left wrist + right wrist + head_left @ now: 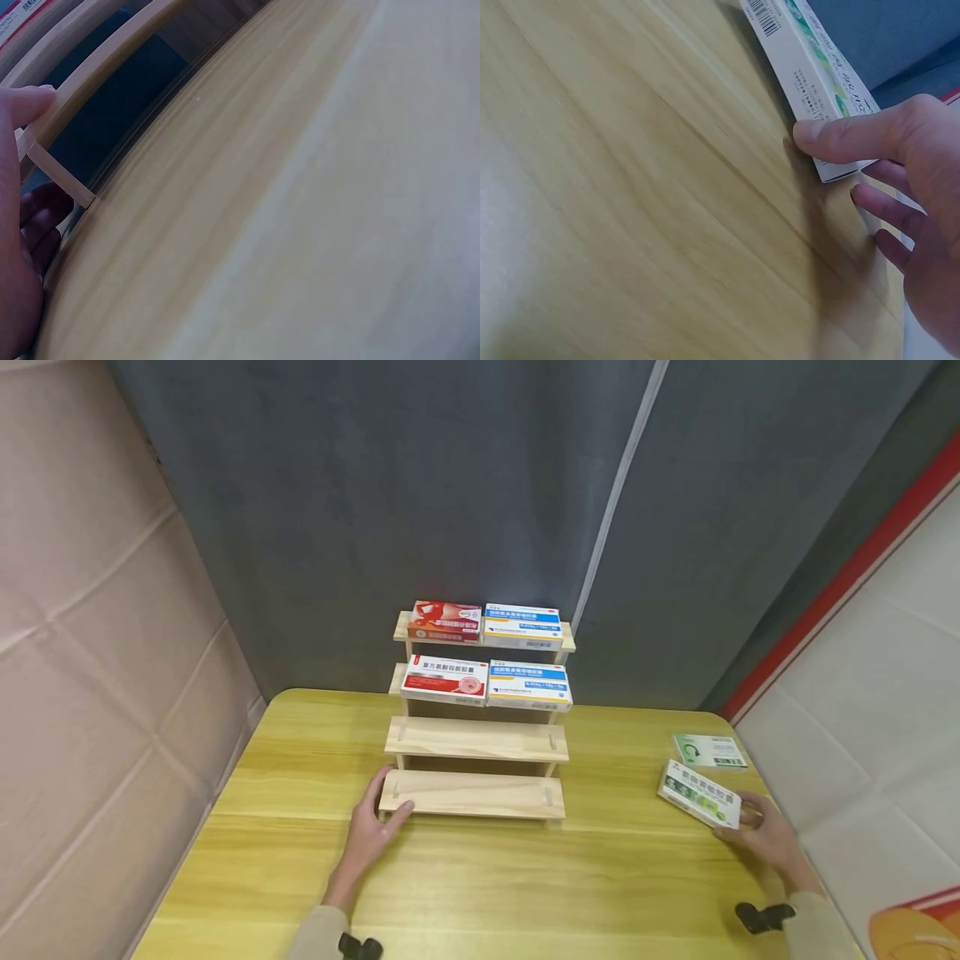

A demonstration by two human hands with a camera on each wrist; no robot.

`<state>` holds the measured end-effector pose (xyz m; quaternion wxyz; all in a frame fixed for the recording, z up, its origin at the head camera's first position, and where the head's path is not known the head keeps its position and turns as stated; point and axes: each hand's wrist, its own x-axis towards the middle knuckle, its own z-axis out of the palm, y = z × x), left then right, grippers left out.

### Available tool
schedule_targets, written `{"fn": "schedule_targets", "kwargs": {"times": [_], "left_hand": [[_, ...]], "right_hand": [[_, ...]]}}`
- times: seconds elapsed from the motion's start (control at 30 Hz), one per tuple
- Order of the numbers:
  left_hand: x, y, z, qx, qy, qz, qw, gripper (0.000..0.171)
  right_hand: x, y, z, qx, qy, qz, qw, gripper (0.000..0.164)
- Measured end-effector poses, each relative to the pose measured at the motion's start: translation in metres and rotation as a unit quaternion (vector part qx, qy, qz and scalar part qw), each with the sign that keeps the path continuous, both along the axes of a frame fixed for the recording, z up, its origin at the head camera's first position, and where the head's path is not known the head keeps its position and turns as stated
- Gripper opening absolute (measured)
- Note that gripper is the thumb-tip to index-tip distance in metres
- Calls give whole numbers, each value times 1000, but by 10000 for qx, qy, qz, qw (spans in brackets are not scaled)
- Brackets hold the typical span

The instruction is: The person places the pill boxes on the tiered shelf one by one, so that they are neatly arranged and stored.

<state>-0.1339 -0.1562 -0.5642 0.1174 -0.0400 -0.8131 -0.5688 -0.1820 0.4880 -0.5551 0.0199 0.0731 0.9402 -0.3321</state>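
My left hand (369,828) grips the left end of the lowest step of a wooden stepped rack (476,739). In the left wrist view its thumb lies on the step's edge, with the other fingers around the side by the rack's leg (64,176). At the right of the table, my right hand (771,842) pinches the near end of a white-and-green medicine box (697,795). The right wrist view shows the thumb on the box's printed side (784,71). Just behind it lies a second green-and-white medicine box (712,750).
On the rack's top step sit a red medicine box (445,620) and a blue-and-white one (522,625). One step down are a white-and-red box (444,678) and another blue-and-white box (528,683). A dark curtain (375,510) hangs behind the wooden table (525,885).
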Motion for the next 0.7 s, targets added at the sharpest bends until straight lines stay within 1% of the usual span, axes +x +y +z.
{"fn": "schedule_targets", "kwargs": {"times": [0.2,0.4,0.5,0.57,0.7], "left_hand": [[-1,0,-1,6,54,11,10000,75],[0,0,1,-7,-20,-6,10000,75],[-1,0,0,22,-1,17,10000,74],[-2,0,-6,61,27,56,10000,74],[-9,-2,-25,138,65,129,9998,75]], "right_hand": [[6,-6,-2,-297,55,-171,9994,92],[5,-14,-7,-267,256,-395,9985,90],[5,-19,-9,-278,289,-516,9979,88],[6,-23,-10,-297,316,-609,9972,88],[9,-29,-11,-389,420,-724,9957,87]]}}
